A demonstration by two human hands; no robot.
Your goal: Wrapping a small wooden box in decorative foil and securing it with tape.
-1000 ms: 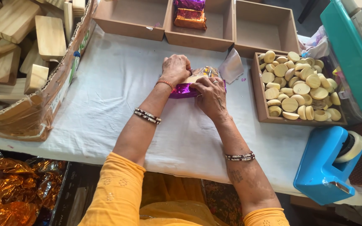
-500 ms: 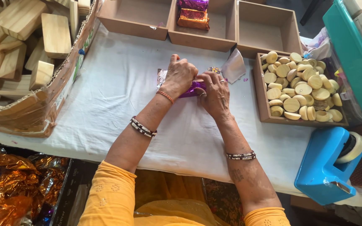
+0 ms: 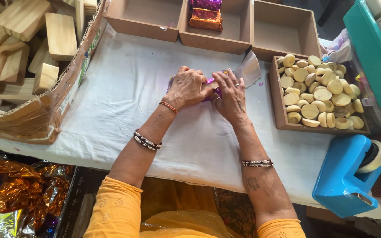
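While both hands press down at the middle of the white-covered surface (image 3: 124, 110), the purple foil-wrapped piece (image 3: 211, 86) lies between and under them, its long axis running left to right. The left hand (image 3: 189, 87) covers its left end, fingers curled down on the foil; the right hand (image 3: 231, 94) lies flat on its right end, so each grip is closed on the piece and neither is nearer. A loose silver flap of foil (image 3: 248, 69) sticks out on the far right, just beside the tray of pale round discs (image 3: 318, 94).

orange sleeves (image 3: 115, 211), beaded bangles (image 3: 146, 140)
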